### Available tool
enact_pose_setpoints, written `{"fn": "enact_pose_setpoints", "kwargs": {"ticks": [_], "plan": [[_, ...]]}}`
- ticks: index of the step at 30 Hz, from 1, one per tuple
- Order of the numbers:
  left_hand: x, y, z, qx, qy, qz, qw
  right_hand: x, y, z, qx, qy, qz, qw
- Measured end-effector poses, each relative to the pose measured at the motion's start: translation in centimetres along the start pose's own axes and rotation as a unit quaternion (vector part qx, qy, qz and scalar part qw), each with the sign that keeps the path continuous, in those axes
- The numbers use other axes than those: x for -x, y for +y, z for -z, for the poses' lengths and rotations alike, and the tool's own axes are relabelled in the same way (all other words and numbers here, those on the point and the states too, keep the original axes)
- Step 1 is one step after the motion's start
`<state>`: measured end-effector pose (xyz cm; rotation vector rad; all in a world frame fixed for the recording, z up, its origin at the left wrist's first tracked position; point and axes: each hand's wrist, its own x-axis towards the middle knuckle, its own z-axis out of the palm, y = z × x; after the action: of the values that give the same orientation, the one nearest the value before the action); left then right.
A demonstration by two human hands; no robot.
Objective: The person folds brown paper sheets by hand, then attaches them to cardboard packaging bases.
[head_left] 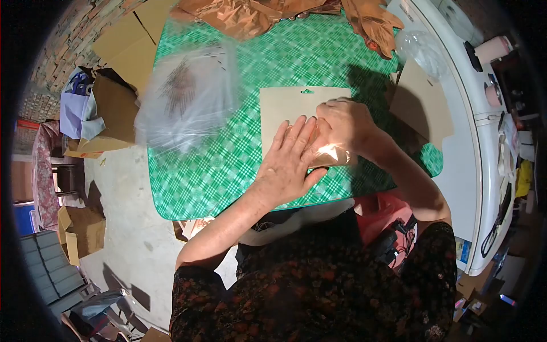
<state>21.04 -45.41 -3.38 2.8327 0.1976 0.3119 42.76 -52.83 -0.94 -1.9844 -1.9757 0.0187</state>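
Observation:
A beige card (288,101) with a hanger slot near its top edge lies flat on the green plaid tablecloth (250,176). My left hand (289,162) rests open on its lower part, palm down and fingers stretched out. Over the card's right side, my right hand (348,126) is closed with its fingers curled down. What those fingers hold, if anything, is hidden. Shiny copper-coloured film (336,154) shows beneath and between the hands and catches a bright glare.
A stack of clear plastic bags (191,97) lies to the left. Crumpled copper-coloured film (239,20) covers the far edge. More beige cards (424,102) lie at the right beside a white appliance (476,171). A cardboard box (111,108) stands left of the table.

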Motion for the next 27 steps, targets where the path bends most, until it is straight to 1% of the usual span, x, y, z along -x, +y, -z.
{"fn": "enact_pose_setpoints", "kwargs": {"ticks": [3,6,9,10,13,14,17,20,23,24,25,27], "plan": [[-0.1,0.1,0.1,0.007,0.002,-0.001,1.0,0.4,-1.4,1.6,0.06,0.044,-0.003,0.997],[-0.1,0.0,0.0,-0.001,-0.011,0.007,1.0,3.0,-2.8,0.7,0.029,0.107,0.062,0.992],[-0.2,0.0,0.0,-0.007,-0.019,0.007,1.0,6.4,-5.5,0.7,0.022,0.067,0.04,0.997],[-0.2,0.0,0.1,-0.006,-0.02,0.006,1.0,7.5,-5.3,-0.2,0.016,0.006,0.004,1.0],[-0.1,-0.1,-0.1,0.007,-0.003,-0.001,1.0,8.0,-5.3,-0.9,0.063,0.019,-0.02,0.998],[-0.1,-0.2,-0.2,0.011,0.008,-0.004,1.0,8.0,-5.2,-1.1,0.06,0.021,-0.024,0.998],[-0.2,-0.5,0.1,0.093,0.003,0.013,0.996,8.2,-5.1,-1.5,0.059,0.024,-0.03,0.998],[-0.6,-0.4,1.3,0.145,-0.005,0.032,0.989,8.3,-5.2,-1.8,0.065,0.016,-0.038,0.997],[-0.9,0.1,3.0,0.004,0.002,0.031,1.0,8.3,-5.1,-2.0,0.062,-0.009,-0.054,0.997],[-1.0,0.2,3.4,-0.019,0.001,0.022,1.0,8.3,-5.1,-2.0,0.065,-0.026,-0.058,0.996],[-1.0,0.4,3.4,0.001,-0.006,0.0,1.0,8.3,-5.1,-1.9,0.069,-0.044,-0.06,0.995],[-1.2,0.7,3.4,0.037,-0.015,-0.044,0.998,8.4,-5.1,-2.3,0.065,-0.032,-0.059,0.996]]}}
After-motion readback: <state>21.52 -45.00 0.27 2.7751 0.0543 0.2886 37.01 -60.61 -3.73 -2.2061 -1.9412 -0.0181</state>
